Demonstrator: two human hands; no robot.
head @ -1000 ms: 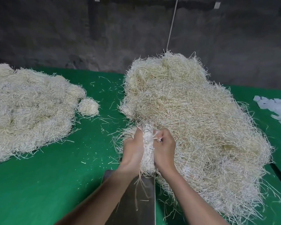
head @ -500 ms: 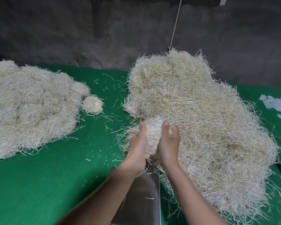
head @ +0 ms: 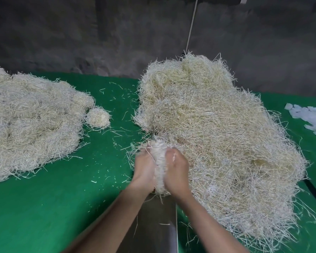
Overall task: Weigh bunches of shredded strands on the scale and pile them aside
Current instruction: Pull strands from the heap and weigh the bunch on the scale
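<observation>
While your left hand (head: 144, 170) and right hand (head: 175, 170) squeeze it from both sides, fingers (head: 171, 152) curled round it, the bunch (head: 160, 165) stands upright at the far edge of the metal scale (head: 159, 225). Big loose heap (head: 217, 134) touching on its right. Flatter pile (head: 31, 121) well apart on the left, small ball (head: 98, 117) just beside it. Green counter (head: 62, 207) underneath; white scraps (head: 310, 117) far right.

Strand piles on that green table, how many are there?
3: a wide heap at left, a small round bunch beside it, a tall heap at right. Left hand and right hand hold a loose bunch; more may lie off-frame.
</observation>
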